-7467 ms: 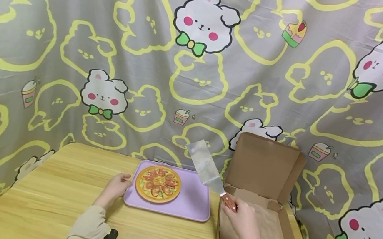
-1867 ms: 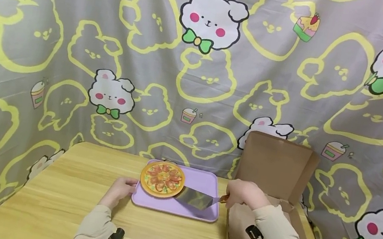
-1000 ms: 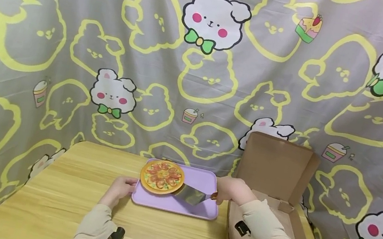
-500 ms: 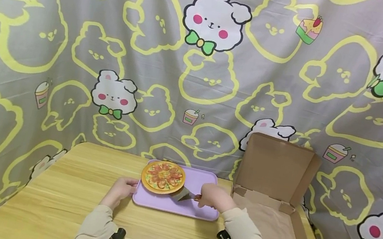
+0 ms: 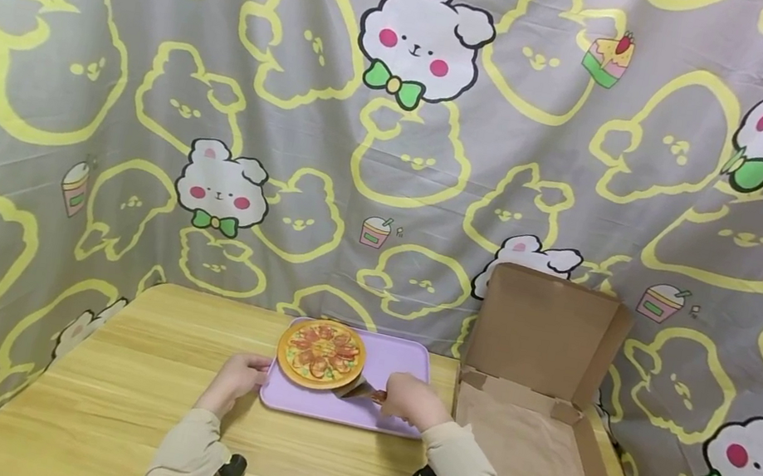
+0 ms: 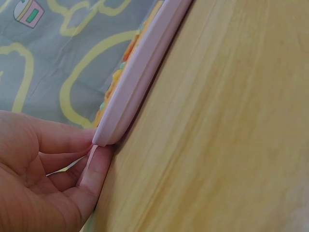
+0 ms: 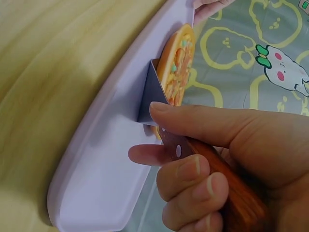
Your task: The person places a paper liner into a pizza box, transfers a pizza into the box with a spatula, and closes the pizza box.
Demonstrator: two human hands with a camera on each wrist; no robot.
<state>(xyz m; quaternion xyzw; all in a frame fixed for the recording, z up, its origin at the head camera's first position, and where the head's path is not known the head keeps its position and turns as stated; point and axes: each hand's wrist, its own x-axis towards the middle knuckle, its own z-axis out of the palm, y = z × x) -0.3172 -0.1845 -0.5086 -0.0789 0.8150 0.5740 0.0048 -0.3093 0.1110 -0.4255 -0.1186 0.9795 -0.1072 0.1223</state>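
Note:
A round pizza [image 5: 321, 354] with red and green topping lies on the left part of a purple tray [image 5: 400, 352]. At the tray's left edge, my left hand [image 5: 240, 377] pinches the rim between thumb and finger, as the left wrist view shows. My right hand [image 5: 413, 402] grips the wooden handle [image 7: 236, 193] of a metal spatula [image 7: 153, 94], fingers curled round it and thumb along the top. In the head view the spatula's blade [image 5: 352, 387] runs in under the pizza's lower right edge. Much of the blade is hidden beneath the pizza.
To the right of the tray stands an open cardboard pizza box [image 5: 528, 448], its lid [image 5: 540, 332] upright at the back. Everything rests on a wooden table [image 5: 305, 469]. A patterned grey curtain [image 5: 309, 125] hangs close behind and around the table.
My right hand lowered the spatula from the air to the tray, then moved left, sliding the blade further under the pizza. My left hand stays at the tray's edge.

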